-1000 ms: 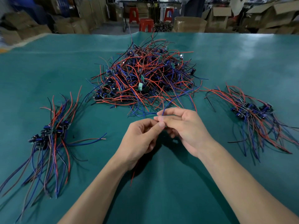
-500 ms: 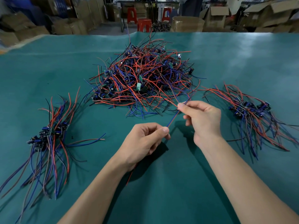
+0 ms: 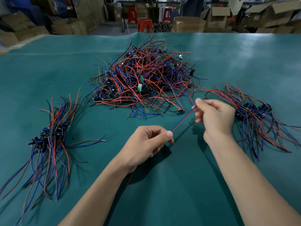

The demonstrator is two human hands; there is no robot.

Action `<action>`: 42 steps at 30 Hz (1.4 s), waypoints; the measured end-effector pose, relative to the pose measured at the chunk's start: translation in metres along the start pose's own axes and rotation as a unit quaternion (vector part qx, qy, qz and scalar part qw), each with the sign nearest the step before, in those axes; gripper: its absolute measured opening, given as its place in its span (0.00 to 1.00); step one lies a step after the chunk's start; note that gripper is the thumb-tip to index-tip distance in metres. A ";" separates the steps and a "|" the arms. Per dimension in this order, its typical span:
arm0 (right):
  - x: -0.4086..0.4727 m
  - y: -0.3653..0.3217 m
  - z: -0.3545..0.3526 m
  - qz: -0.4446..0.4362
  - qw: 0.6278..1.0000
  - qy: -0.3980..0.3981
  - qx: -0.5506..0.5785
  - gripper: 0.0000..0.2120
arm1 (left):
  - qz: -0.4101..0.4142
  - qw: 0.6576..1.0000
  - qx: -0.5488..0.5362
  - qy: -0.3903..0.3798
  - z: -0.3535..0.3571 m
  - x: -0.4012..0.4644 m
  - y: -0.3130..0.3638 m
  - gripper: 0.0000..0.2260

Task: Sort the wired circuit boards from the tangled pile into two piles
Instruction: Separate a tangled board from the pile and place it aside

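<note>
The left hand (image 3: 146,142) is curled closed, pinching one end of a paired red and blue wire (image 3: 182,119) between thumb and forefinger; a short red wire end (image 3: 129,179) shows below its wrist. The wire pair runs taut, up and to the right, to the right hand (image 3: 215,116), which pinches its other end between thumb tip and forefinger while the remaining fingers curl loosely beneath. Both hands hover above the counter (image 3: 162,193), covered in a teal mat, with bare forearms reaching in from the lower edge. Whether a circuit board hangs on the held wires cannot be told; the left palm hides that part.

Just beyond the hands lies the tangled pile (image 3: 143,82), a mound of red, blue and black wires with small green circuit boards and dark blue components poking out of it. A lone small board (image 3: 180,111) sits at the pile's near edge, close to the stretched wires. To the left, well apart from the hands, lies the left sorted pile (image 3: 48,137), its boards clustered together and its wires fanned toward the near edge. To the right, near the right hand's knuckles, lies the right sorted pile (image 3: 254,111), with boards bunched and wires trailing out.

Past the counter's far edge stand cardboard boxes (image 3: 218,15) and red plastic stools (image 3: 145,24).
</note>
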State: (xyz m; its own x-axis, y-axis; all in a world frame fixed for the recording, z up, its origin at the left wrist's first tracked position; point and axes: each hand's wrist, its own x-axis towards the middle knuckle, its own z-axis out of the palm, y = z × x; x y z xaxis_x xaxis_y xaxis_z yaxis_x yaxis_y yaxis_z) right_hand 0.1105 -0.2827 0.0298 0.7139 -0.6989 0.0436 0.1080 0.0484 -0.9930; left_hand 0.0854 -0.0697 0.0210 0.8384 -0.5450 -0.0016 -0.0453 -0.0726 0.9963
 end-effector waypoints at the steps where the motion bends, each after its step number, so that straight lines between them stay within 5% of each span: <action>1: 0.000 -0.002 -0.001 0.038 0.999 0.002 0.035 0.09 | 0.001 1.000 0.002 -0.002 0.000 0.000 0.000 0.16; 8: -0.003 -0.015 -0.002 0.164 0.975 0.003 0.147 0.08 | -0.003 1.000 0.024 -0.017 -0.001 0.001 -0.002 0.11; 12: -0.007 -0.014 0.002 0.183 0.965 -0.050 0.180 0.16 | -0.007 0.997 -0.076 0.024 0.000 0.003 -0.001 0.10; 16: -0.023 -0.007 0.013 0.172 0.962 -0.205 0.060 0.19 | -0.027 0.985 -0.158 0.065 0.000 0.007 0.000 0.10; 21: -0.042 0.000 0.019 0.004 0.897 -0.430 -0.098 0.11 | -0.006 0.985 -0.150 0.090 0.000 0.008 -0.001 0.09; 33: -0.044 -0.011 0.014 -0.024 0.918 -0.391 -0.066 0.12 | -0.023 0.987 -0.149 0.062 -0.002 0.006 -0.002 0.08; 42: -0.028 -0.022 0.009 0.170 0.944 -0.273 0.067 0.10 | -0.012 0.996 -0.084 -0.022 -0.003 0.000 0.002 0.09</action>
State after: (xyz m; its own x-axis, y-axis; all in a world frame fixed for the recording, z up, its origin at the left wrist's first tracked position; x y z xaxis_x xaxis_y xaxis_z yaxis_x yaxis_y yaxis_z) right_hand 0.0941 -0.2578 0.0512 0.9695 -0.1562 -0.1889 -0.1313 0.3197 -0.9384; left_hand 0.0869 -0.0668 0.0236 0.8129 -0.5818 -0.0251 0.0690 0.0534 0.9962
